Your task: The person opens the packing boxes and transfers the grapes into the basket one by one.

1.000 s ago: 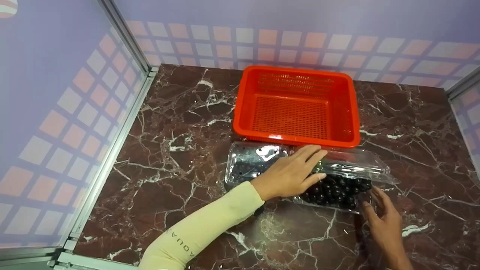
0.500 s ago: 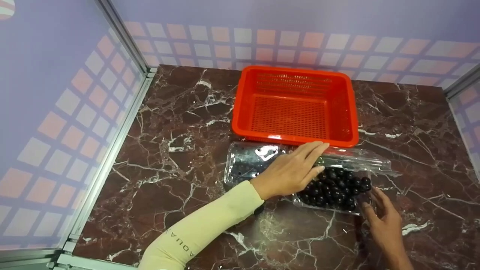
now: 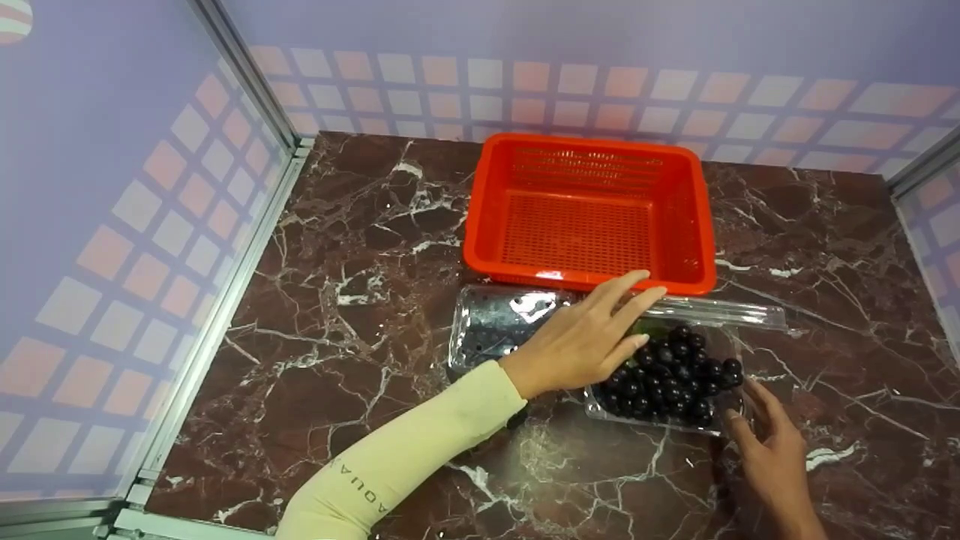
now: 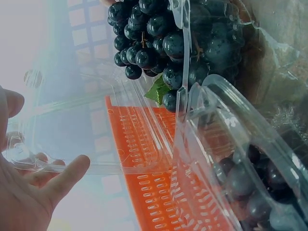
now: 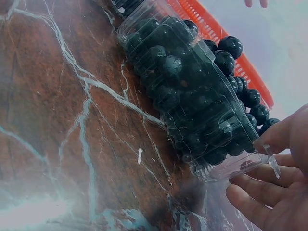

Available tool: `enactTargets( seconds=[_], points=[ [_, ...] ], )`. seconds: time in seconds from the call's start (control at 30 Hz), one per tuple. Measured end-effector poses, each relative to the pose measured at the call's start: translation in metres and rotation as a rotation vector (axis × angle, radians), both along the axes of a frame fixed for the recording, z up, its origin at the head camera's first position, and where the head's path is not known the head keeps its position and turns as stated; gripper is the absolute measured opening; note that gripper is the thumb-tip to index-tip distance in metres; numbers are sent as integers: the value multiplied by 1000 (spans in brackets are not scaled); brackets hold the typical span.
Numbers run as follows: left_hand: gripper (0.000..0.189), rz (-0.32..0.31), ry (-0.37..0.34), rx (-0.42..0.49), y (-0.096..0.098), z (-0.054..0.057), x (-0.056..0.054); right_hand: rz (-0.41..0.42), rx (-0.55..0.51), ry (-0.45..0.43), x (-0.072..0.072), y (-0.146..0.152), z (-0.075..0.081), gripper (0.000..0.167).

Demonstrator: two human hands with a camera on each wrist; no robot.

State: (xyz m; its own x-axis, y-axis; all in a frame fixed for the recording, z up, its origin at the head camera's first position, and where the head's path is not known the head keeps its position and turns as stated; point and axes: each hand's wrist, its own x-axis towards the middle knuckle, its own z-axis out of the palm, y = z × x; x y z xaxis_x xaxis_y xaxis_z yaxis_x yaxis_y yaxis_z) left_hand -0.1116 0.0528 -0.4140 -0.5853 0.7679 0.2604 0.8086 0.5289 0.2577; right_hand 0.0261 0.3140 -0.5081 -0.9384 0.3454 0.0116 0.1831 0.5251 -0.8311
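Note:
A clear plastic clamshell box [image 3: 646, 424] holds dark grapes [image 3: 667, 379], some rising above its rim. Its clear lid [image 4: 89, 122] stands raised at the far side, near the red basket. My left hand [image 3: 574, 341] is over the box's left end, fingers extended and spread, touching the lid's edge in the left wrist view. At the box's right end, my right hand [image 3: 772, 442] grips the wall, thumb [image 5: 276, 139] at the rim and fingers outside. A green leaf [image 4: 158, 90] shows among the grapes. My left hand partly hides the box's left end in the head view.
A red slotted plastic basket [image 3: 480, 225] stands just behind the boxes. Left of the open box lies a second clear clamshell [image 3: 487, 322] with dark fruit inside. Brown marbled table [image 3: 360, 247] surrounds them, with tiled-pattern panels [image 3: 487, 82] at the back and sides.
The clamshell's lid has swung up and away toward the basket, uncovering more grapes. My left fingers have lifted and spread slightly. My right hand stays at the box's right end.

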Motion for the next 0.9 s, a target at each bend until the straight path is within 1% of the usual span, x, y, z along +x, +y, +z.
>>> enactTargets(
  seconds=[0.1,0.23,0.33,0.47,0.6,0.73,0.9],
  points=[
    [54,-19,31,7,0,0,-1,-2,5,-1,2,0,1,51],
    [53,-56,69,40,-1,-1,-1,-16,7,4,3,-1,0,49],
    [54,-87,79,72,-2,-1,-1,-17,1,14,4,-2,0,49],
    [57,-117,80,79,-3,-2,-2,-9,-8,31,5,-2,0,50],
    [54,-125,95,72,-4,-2,-2,-1,7,41,6,-1,0,51],
    [51,-116,108,73,-3,-3,-3,3,21,45,7,1,-1,52],
    [52,-104,116,60,-3,-2,-3,11,28,16,8,1,0,52]
  ],
)
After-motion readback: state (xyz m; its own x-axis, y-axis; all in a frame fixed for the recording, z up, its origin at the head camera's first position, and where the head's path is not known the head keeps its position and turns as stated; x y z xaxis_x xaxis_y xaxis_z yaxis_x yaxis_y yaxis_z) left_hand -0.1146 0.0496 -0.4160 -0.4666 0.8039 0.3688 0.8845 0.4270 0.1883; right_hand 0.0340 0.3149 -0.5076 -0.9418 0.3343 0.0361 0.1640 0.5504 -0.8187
